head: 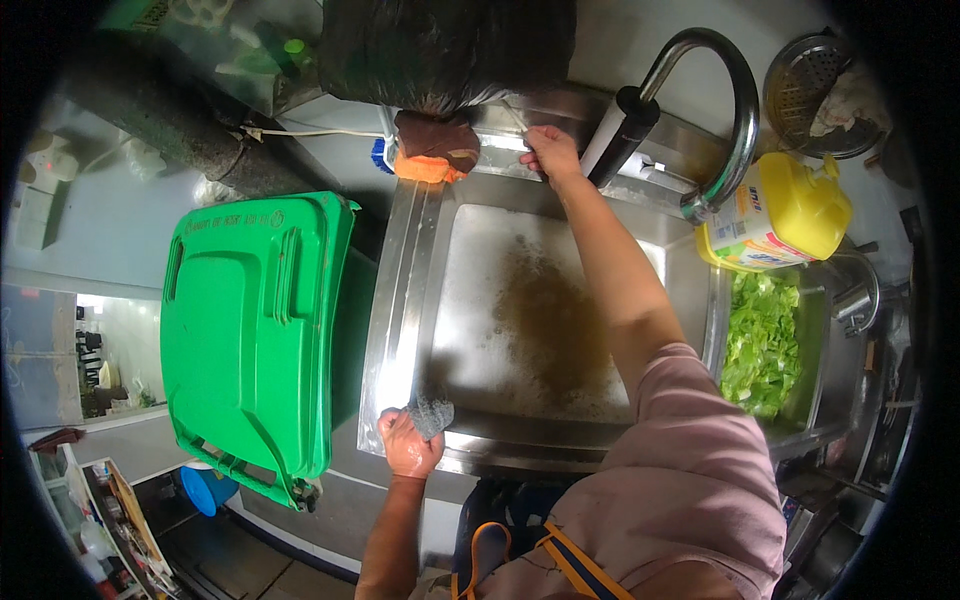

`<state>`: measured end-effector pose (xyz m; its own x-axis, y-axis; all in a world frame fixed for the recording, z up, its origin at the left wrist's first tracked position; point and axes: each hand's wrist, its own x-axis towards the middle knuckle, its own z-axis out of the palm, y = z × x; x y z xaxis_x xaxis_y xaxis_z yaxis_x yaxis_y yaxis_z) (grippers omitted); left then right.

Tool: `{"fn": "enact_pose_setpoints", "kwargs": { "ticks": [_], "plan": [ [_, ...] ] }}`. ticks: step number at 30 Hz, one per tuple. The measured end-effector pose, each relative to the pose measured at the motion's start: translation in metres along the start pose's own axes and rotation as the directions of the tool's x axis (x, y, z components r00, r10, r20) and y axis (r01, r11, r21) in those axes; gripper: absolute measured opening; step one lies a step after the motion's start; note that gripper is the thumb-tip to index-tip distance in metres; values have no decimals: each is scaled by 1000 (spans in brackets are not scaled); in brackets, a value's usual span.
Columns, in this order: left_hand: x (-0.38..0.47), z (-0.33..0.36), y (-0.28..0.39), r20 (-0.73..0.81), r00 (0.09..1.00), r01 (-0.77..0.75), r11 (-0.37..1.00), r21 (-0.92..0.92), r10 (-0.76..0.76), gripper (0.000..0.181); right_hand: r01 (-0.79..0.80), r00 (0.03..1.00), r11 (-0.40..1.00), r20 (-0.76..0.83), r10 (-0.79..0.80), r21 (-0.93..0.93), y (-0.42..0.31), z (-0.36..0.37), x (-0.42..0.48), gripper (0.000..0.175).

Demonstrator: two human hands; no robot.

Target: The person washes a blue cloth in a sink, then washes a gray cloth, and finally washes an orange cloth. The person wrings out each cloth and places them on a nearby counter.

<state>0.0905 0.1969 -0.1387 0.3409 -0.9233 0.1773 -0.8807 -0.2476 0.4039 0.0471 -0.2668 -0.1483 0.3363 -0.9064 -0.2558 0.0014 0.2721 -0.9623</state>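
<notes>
At the near left corner of a stainless steel sink point(405, 300), my left hand point(412, 444) grips a grey scouring pad point(431, 418). My right hand point(553, 154) reaches to the sink's far ledge, left of the faucet point(742, 97), and pinches a thin pale stick-like thing point(514, 116); its far end lies near a black plastic bag point(450, 52). Brownish, foamy water point(551, 322) spreads over the sink's bottom. Brown and orange cloths point(435, 146) lie on the far left corner of the rim.
A green lidded wheelie bin point(247, 337) stands left of the sink. To the right are a yellow jug point(802, 210) and a second basin holding chopped leafy greens point(761, 337). A blue bucket point(208, 489) is at lower left, and a perforated metal strainer point(791, 97) at upper right.
</notes>
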Motion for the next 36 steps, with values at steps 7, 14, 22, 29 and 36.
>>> {"fn": "enact_pose_setpoints", "kwargs": {
  "ticks": [7, 14, 22, 29, 36],
  "plan": [
    [0, 0, -1, 3, 1000, 3, 1000, 8, -3, 9, 113, 989, 968, -71, -132, -226, 1, 3, -3, 24],
    [0, 0, 0, 4, 1000, 15, 1000, 7, -15, 7, 75, 990, 991, -108, -87, -115, 2, 6, -3, 18],
    [1, -3, 2, 10, 1000, 17, 1000, -6, -17, 10, 69, 994, 995, -84, -75, -73, 2, 6, -1, 19],
    [2, -4, 3, 12, 1000, 21, 1000, -10, -21, 13, 71, 990, 987, -107, -87, -143, 0, 7, -3, 18],
    [1, -3, 2, 13, 999, 33, 999, -30, -32, 12, 70, 985, 971, -138, -104, -228, 0, 7, -2, 19]
  ]
}}
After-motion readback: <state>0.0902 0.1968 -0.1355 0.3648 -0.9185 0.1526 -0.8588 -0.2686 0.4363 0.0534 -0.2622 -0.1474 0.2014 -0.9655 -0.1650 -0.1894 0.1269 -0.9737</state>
